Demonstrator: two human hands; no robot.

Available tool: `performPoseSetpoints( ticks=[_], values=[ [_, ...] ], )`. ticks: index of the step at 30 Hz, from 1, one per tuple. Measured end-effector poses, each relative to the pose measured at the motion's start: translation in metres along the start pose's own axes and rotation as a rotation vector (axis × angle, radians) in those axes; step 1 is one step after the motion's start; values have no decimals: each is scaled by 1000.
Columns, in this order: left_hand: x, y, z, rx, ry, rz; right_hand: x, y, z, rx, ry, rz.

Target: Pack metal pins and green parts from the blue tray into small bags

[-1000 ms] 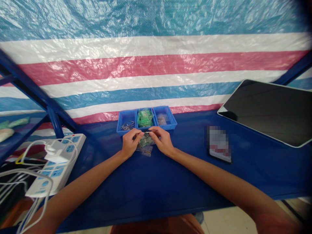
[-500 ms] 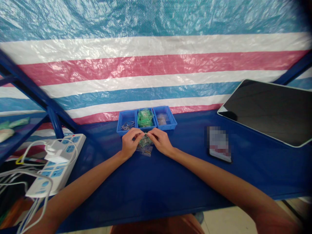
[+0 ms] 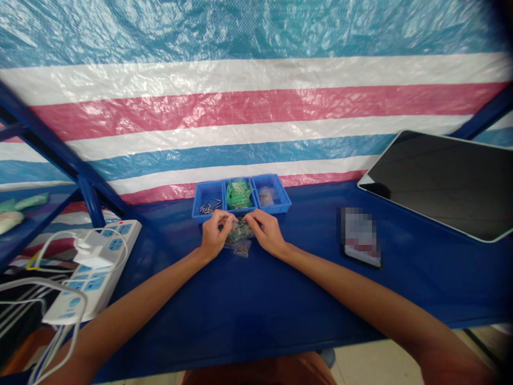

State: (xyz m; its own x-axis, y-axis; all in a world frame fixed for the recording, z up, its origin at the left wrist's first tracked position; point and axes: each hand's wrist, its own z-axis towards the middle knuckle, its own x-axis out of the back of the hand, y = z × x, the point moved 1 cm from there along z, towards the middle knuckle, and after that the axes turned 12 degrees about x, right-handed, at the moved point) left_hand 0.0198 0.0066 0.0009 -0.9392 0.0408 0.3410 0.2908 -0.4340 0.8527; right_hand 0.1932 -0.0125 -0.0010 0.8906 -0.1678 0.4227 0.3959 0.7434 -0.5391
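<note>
Curled fingers of the left hand and right hand flank a crinkled, greenish plastic bag on the smooth blue counter. Whether either grip pinches anything cannot be told

Looks out from the person's head, facing forward and down across the blue table to the striped tarpaulin at its back. Sits above and behind both forearms, with these entering at the lower corners. Takes in a wide sweep — from the power strip on the left to the dark screen, cut off at the right edge. Shows left hand and right hand near the middle — small, well ahead of the lens.
</note>
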Motion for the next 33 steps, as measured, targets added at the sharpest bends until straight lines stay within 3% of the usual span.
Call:
performPoseSetpoints(
  ticks=[6,13,20,25,33],
  values=[
    [1,2,2,-13,-14,123,1,0,0,-2,10,-6],
    [3,8,2,-184,21,267,0,0,-2,-7,49,12],
    [1,-1,2,-78,134,171,1,-2,-1,20,8,28],
    [1,-4,1,-74,127,177,-2,-2,-2,41,-31,53],
    [1,-1,2,-100,114,193,-3,2,-4,-34,7,76]
  ],
)
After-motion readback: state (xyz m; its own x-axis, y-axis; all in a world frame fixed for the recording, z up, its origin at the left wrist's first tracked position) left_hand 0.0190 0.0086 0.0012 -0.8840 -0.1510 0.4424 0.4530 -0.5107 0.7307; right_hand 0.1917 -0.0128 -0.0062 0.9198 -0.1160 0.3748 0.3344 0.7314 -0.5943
